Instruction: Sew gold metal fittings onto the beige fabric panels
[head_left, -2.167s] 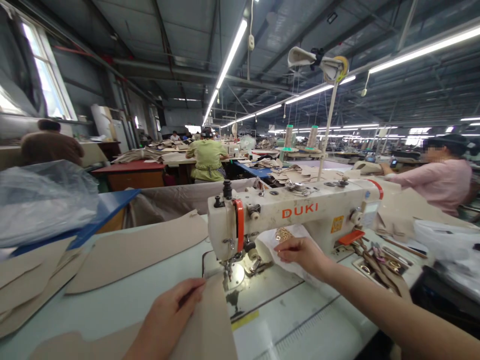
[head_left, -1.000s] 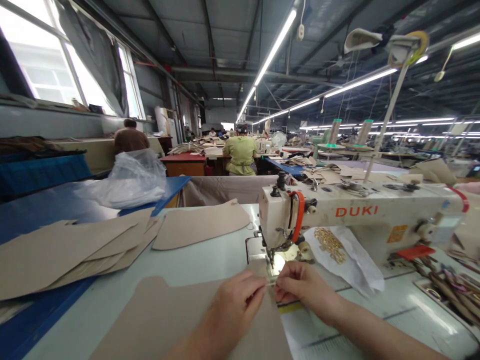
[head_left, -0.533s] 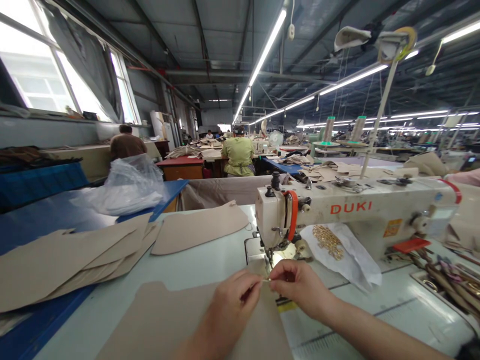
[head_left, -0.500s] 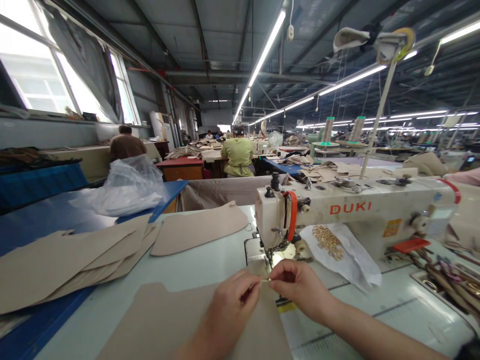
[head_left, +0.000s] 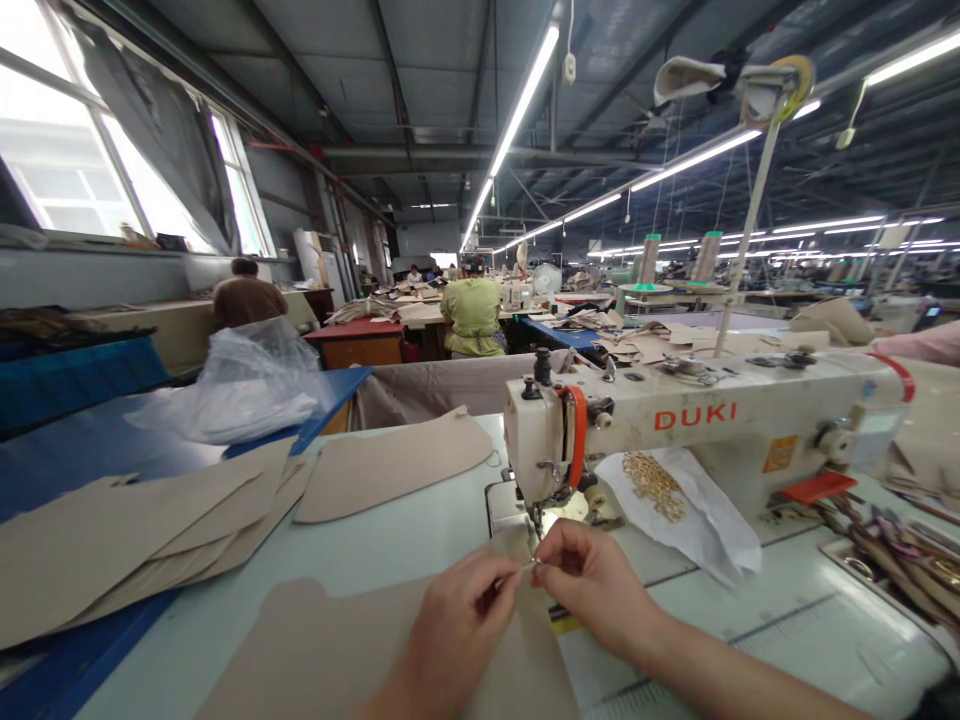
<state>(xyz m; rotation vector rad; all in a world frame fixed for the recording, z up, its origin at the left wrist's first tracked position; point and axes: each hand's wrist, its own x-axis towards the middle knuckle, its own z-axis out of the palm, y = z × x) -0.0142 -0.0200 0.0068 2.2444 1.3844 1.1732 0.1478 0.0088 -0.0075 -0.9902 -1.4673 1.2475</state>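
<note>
My left hand [head_left: 466, 612] is closed in a pinch on a thin pale strip or cord that runs toward the other hand. Facing it, my right hand [head_left: 589, 575] pinches a small shiny piece [head_left: 535, 562], too small to name surely. Both sets of fingertips almost meet just in front of the needle area of a white sewing machine [head_left: 694, 410]. Under my left hand lies a large beige fabric panel [head_left: 315, 655], flat on the table. Small gold metal pieces [head_left: 654, 485] lie on a white sheet [head_left: 712, 520] beneath the machine's arm.
At the left is a stack of beige panels [head_left: 127, 540], with a single panel [head_left: 397, 462] behind the work. A clear plastic bag [head_left: 247, 385] sits on the blue table. Scissors and straps [head_left: 892, 570] fill the right edge. People sit farther back.
The view has shifted slightly. My fingertips stay close together, and the small shiny piece between them shows a little more clearly.
</note>
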